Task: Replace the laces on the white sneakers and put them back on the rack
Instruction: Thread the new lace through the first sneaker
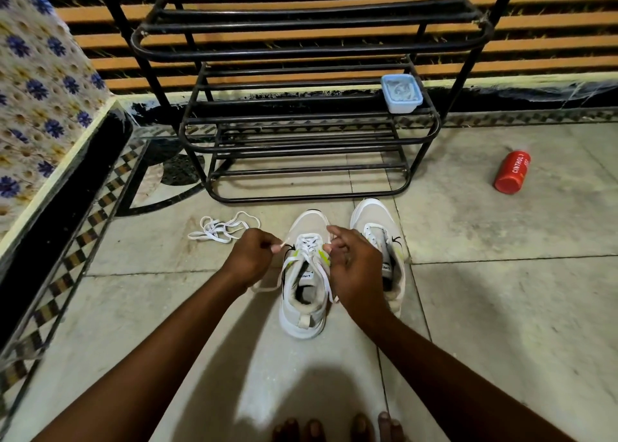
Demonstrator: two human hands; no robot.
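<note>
While hands [302, 257] pinch its lace, the sneaker [305, 274] sits between.

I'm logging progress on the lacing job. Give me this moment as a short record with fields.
left hand: pinches a lace end at the near sneaker
right hand: grips the other lace end
near sneaker: on the floor, partly laced
far sneaker: beside it, to the right
loose lace: on the floor, left of the sneakers
rack: no shoes on it; blue box on middle shelf
red can: lying on the floor, right
</note>
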